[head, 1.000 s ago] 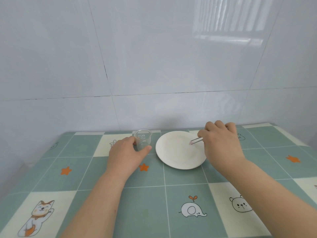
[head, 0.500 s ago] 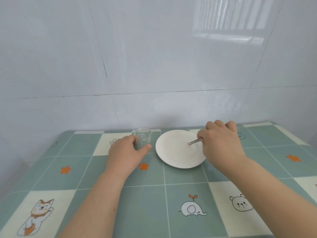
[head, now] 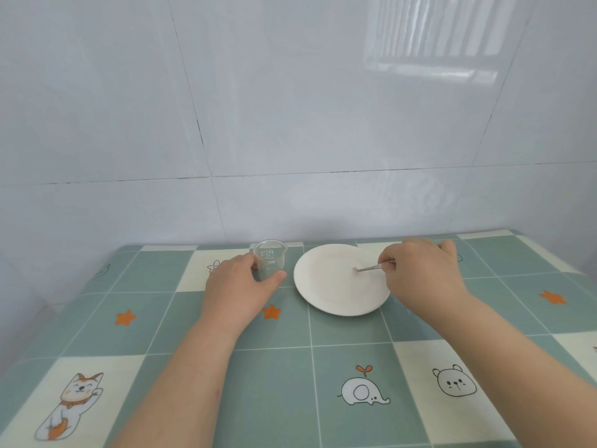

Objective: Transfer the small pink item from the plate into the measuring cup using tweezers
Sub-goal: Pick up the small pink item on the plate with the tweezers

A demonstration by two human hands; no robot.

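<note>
A white round plate (head: 329, 295) lies on the table near the back wall. A small pink item (head: 355, 269) sits on its right half. My right hand (head: 423, 273) grips metal tweezers (head: 371, 267), whose tips touch the pink item; whether they pinch it is too small to tell. A clear measuring cup (head: 269, 257) stands upright left of the plate. My left hand (head: 240, 287) wraps around the cup's base, thumb in front and fingers behind.
The table carries a green and cream checked cloth (head: 290, 367) with cartoon animals and orange stars. A white tiled wall (head: 290, 124) rises directly behind the cup and plate. The table's left edge meets another wall.
The tweezers' tips have slid a little leftward and down onto the plate to reach the pink item. My left hand keeps its hold on the cup.
</note>
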